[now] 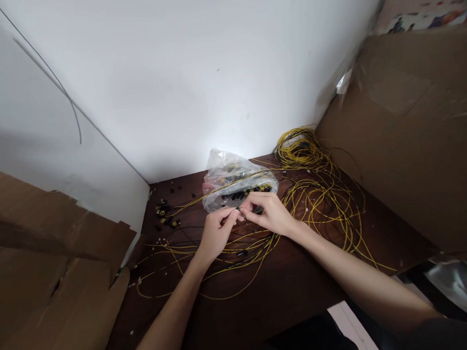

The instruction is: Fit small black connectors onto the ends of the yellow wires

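My left hand (216, 229) and my right hand (267, 212) meet above the middle of the dark table. Both have thumb and fingers pinched together around a small dark piece (238, 209), too small and too covered by the fingertips to name. Just behind my hands lies a clear plastic bag (225, 165) with black and yellow parts in it. Yellow wires (229, 248) run across the table beneath my wrists, and a small black part (242, 253) rests among them. Several black and yellow connector-like parts (165, 214) sit to the left, at the ends of wires.
A coiled bundle of yellow wires (298, 145) is at the back right, with looser loops (324, 201) before it. Cardboard (47, 289) stands on the left, and a large cardboard box (419, 134) on the right. A white wall (213, 82) closes off the back of the dark table (233, 321).
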